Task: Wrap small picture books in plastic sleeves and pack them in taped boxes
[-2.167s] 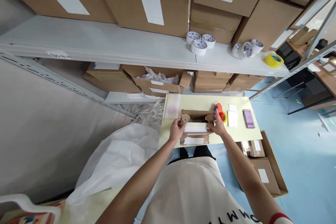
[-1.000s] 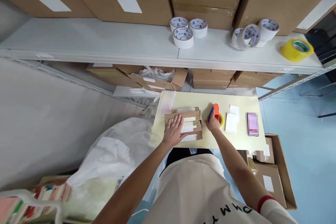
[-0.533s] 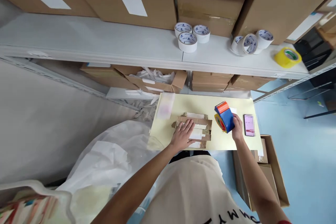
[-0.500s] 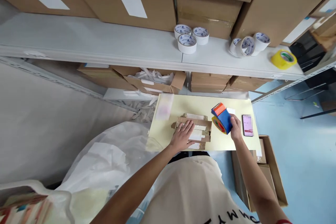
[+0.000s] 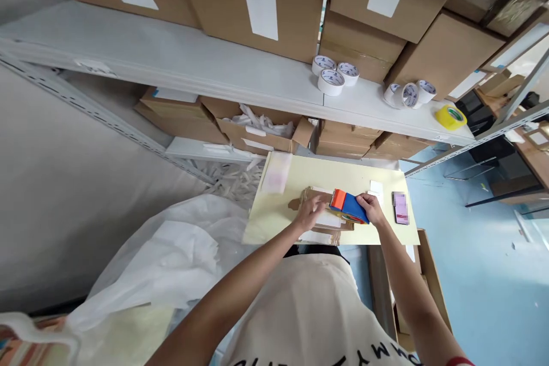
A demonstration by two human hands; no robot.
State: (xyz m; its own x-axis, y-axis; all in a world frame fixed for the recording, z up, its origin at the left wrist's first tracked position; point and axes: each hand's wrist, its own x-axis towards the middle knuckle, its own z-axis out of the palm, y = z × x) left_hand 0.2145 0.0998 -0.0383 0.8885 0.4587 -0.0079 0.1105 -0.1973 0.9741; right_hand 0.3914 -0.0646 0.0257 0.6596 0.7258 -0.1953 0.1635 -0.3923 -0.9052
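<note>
A small brown cardboard box [image 5: 319, 226] with white labels lies flat on the pale yellow table [image 5: 278, 217]. My left hand [image 5: 312, 211] presses down on its top, fingers stretched flat. My right hand [image 5: 371, 209] grips the handle of a blue and orange tape dispenser [image 5: 347, 206], which lies across the box's right part, orange end toward my left hand.
A phone [image 5: 401, 208] and white cards [image 5: 376, 187] lie at the table's right. White tape rolls [image 5: 333, 73] and a yellow roll [image 5: 450, 116] sit on the grey shelf, under big cartons. A white sack [image 5: 171, 257] bulges left; a carton [image 5: 429, 274] stands lower right.
The box's flaps were folded down and my left hand laid flat on it. My right hand took the tape dispenser from the table and brought it left onto the box.
</note>
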